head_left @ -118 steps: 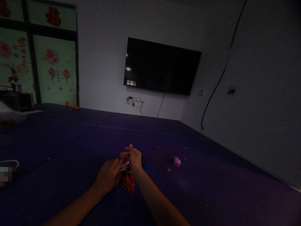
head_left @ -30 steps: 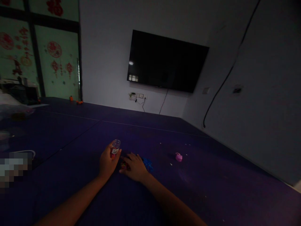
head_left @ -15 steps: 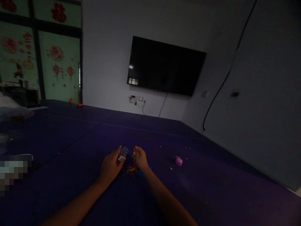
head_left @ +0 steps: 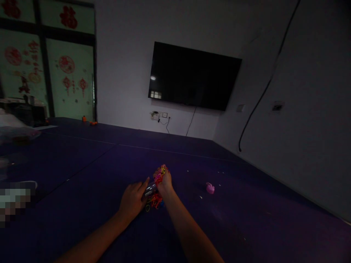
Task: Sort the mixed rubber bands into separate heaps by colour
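Note:
My left hand (head_left: 133,197) is wrapped round a small clear plastic container (head_left: 150,189), tilted so that one end points at my other hand. In my right hand (head_left: 165,183) is a bunch of thin, colourful elastic bands (head_left: 159,175), mostly pink, red and yellow, bulging out above the fingers. The bunch is right by the container's end; whether any bands are inside it I cannot tell. Below both hands, a loose pile of similar bands (head_left: 155,201) in red, orange, green and blue lies on the dark purple surface (head_left: 109,182).
To the right lies a small pink object (head_left: 210,188) with white scraps (head_left: 201,197) near it. Small orange things (head_left: 93,123) stand at the far left edge, clear plastic wrapping (head_left: 19,133) at left. A television (head_left: 194,76) hangs on the wall; a black cable (head_left: 257,102) runs down at right.
My right hand has gathered a bigger bunch of bands and raised it slightly. The container in my left hand has turned from nearly upright to lying towards the bunch, and the hands are closer together.

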The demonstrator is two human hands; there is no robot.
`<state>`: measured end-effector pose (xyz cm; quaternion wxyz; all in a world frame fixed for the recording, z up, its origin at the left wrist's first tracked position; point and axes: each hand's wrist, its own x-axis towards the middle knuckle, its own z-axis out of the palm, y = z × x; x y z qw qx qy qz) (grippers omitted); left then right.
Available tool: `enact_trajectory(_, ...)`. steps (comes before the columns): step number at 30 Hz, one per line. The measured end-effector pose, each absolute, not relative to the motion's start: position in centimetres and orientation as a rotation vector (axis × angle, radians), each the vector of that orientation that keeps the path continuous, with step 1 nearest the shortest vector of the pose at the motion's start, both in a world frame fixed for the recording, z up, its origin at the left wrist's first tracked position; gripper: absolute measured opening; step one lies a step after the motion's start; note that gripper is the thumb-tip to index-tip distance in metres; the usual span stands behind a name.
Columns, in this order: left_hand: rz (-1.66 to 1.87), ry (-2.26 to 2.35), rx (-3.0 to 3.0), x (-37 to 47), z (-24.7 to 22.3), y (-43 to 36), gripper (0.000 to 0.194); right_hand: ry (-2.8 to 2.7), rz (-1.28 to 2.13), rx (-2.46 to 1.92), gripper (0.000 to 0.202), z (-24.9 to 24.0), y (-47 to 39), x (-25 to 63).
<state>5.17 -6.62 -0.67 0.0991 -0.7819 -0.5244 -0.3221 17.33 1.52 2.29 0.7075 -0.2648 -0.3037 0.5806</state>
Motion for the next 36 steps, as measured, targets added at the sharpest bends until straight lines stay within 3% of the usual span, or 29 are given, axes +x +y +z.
enact_trajectory(11,-1.074,-1.659,-2.214,5.0,-1.0,-6.3,0.058,-0.57,1.368,-0.568,0.008,2.1,0.8,16.2)
enact_trajectory(15,-1.082,-1.662,-2.219,5.0,-0.9,-6.4,0.055,-0.618,1.334,-0.594,0.017,1.5,0.7,15.7)
enact_trajectory(22,-1.065,-1.681,-2.221,5.0,-0.5,-6.5,0.053,-0.718,1.233,-0.603,0.016,0.3,0.3,15.2)
enact_trajectory(36,-1.015,-1.636,-2.205,4.8,-0.4,-6.4,0.047,-0.896,1.498,-0.574,0.03,1.8,-1.6,16.3)
